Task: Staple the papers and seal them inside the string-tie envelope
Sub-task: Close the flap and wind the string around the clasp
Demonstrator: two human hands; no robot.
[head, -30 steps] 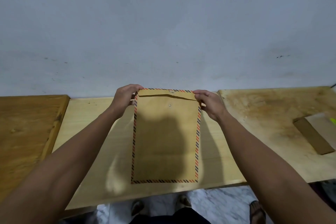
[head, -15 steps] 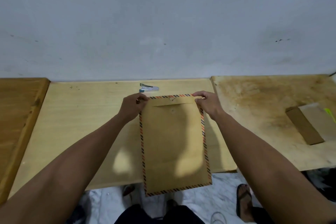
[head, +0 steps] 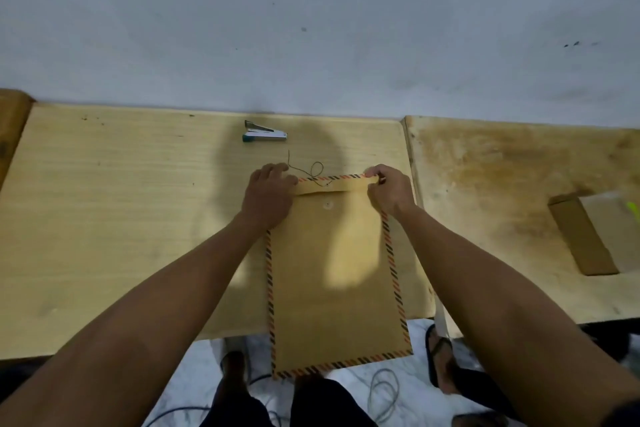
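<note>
A brown string-tie envelope [head: 332,274] with an orange and black striped border lies on the pale wooden table [head: 121,218], its lower end hanging over the front edge. The flap is folded down at the top. My left hand [head: 268,196] presses flat on the top left corner. My right hand [head: 389,189] pinches the top right corner of the flap. The thin string [head: 310,168] lies loose in a loop on the table just beyond the flap. A small silver and teal stapler [head: 265,135] lies farther back near the wall. No papers are visible.
A second, stained wooden table [head: 519,184] adjoins on the right and carries a flat brown cardboard piece [head: 581,236] with a yellow-green object [head: 633,211] at the frame's edge. A wall runs behind the tables. Below are my feet, a sandal and cables on a marbled floor.
The envelope has come down flat onto the table with the flap folded. The loose string now shows beyond the flap, and my left hand has flattened on the corner.
</note>
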